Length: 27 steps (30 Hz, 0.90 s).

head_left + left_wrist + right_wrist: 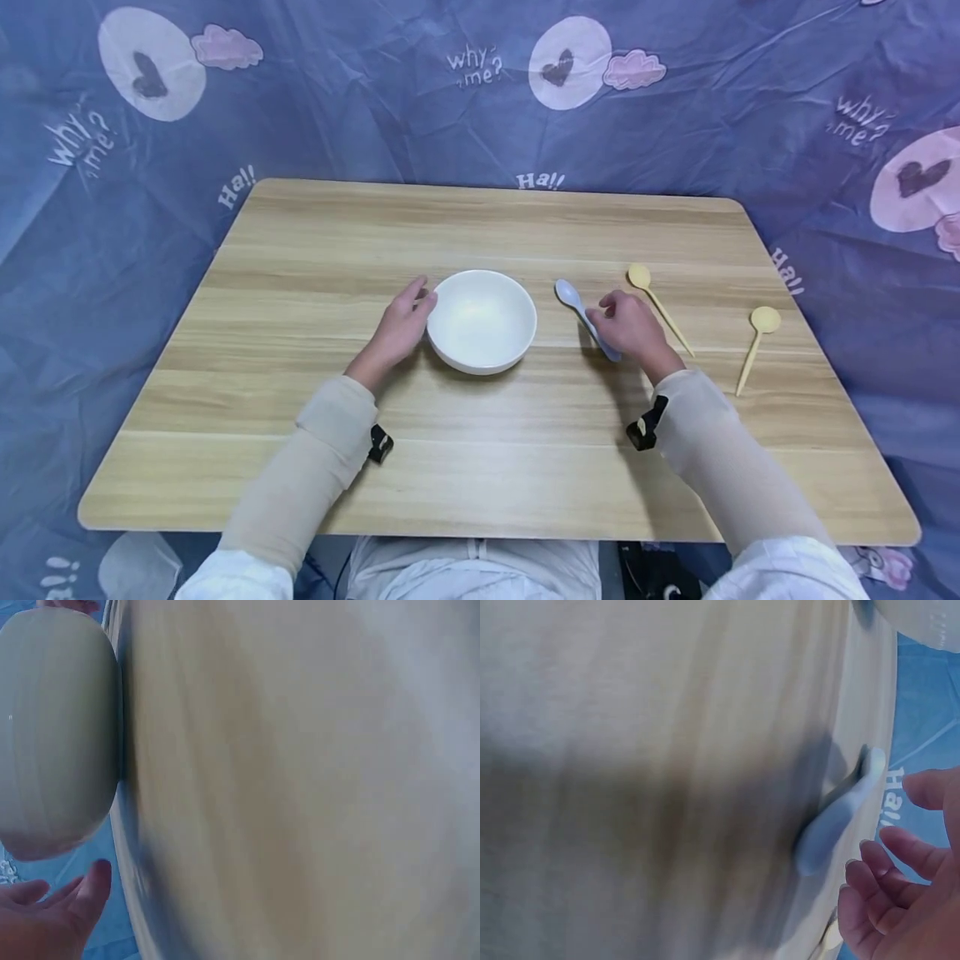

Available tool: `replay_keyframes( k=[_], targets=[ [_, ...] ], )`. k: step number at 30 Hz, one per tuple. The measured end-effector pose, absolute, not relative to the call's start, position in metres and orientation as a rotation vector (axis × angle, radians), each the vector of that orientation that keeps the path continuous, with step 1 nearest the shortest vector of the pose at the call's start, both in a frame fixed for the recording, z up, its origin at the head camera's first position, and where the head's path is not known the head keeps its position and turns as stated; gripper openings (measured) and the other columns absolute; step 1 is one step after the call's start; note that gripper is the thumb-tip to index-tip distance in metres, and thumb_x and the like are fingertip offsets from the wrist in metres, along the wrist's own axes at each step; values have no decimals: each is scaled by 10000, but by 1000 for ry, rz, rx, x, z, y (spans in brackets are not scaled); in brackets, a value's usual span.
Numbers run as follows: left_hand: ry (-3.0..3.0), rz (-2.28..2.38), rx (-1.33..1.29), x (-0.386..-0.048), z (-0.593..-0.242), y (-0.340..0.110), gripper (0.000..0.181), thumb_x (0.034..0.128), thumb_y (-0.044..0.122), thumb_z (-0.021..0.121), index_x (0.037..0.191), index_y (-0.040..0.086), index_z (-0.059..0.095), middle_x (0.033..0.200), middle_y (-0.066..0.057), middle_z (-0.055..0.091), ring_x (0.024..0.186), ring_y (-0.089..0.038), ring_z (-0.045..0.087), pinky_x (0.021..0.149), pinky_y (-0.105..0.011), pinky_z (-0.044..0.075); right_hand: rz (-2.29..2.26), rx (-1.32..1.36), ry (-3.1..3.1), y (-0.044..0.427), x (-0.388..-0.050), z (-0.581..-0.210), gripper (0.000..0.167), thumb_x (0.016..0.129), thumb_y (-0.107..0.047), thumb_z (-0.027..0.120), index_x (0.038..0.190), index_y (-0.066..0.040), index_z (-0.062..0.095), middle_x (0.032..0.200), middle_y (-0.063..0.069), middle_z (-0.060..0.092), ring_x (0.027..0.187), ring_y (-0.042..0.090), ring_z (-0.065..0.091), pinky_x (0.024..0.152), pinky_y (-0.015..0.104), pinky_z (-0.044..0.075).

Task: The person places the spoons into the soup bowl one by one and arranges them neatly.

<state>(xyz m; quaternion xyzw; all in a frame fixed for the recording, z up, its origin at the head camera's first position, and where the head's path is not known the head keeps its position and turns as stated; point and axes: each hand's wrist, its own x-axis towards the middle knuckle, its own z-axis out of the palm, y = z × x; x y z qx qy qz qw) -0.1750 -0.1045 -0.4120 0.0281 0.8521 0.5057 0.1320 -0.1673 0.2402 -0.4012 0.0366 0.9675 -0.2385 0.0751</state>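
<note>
A white bowl (482, 321) stands mid-table, also in the left wrist view as a pale rounded bowl (58, 731). My left hand (400, 327) is at the bowl's left side, fingers relaxed; in the left wrist view a gap shows between the left hand (52, 915) and the bowl. A light blue spoon (569, 295) lies right of the bowl. Over its handle hovers my right hand (633, 329). In the right wrist view the right hand (907, 877) has loosely bent, parted fingers, holding nothing, beside the blue spoon (831, 829).
Two yellow spoons lie on the right of the wooden table (495, 483): one yellow spoon (640, 277) just beyond my right hand, another yellow spoon (765, 320) farther right. A blue patterned cloth (375, 100) hangs behind the table.
</note>
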Motion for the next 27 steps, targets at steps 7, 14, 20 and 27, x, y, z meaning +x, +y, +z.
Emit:
replay_keyframes(
  k=[7,14,20,27],
  targets=[
    [2357,1633,51,-170,-417,-102,591,1000,390,364,1501,108,225,1502,-127,329,1390,-248,287,1153,-395,196,-710,128,2838,246,-160,-409,421,923,-398,527,1084,-12,570,1046,171,634,944,305,567,785,410,445],
    [2216,1793,11,-165,-422,-99,570,1003,343,387,1499,109,232,1535,-107,273,1377,-235,314,1129,-370,262,-703,141,2790,250,-155,-414,364,919,-383,546,1032,-37,570,994,129,628,844,250,558,669,303,425],
    [2044,1944,-55,-162,-427,-97,493,1016,253,374,1485,127,286,1462,-117,387,1138,-269,528,943,-383,470,-696,136,2781,250,-152,-415,316,922,-323,559,1017,-22,580,921,117,599,794,239,530,638,288,405],
    [1931,2029,-89,-162,-432,-97,471,1021,202,346,1480,111,293,1440,-142,401,1160,-278,517,953,-405,472,-706,134,2789,250,-151,-418,298,925,-303,565,1013,-18,576,909,116,597,783,238,525,628,286,403]
  ],
)
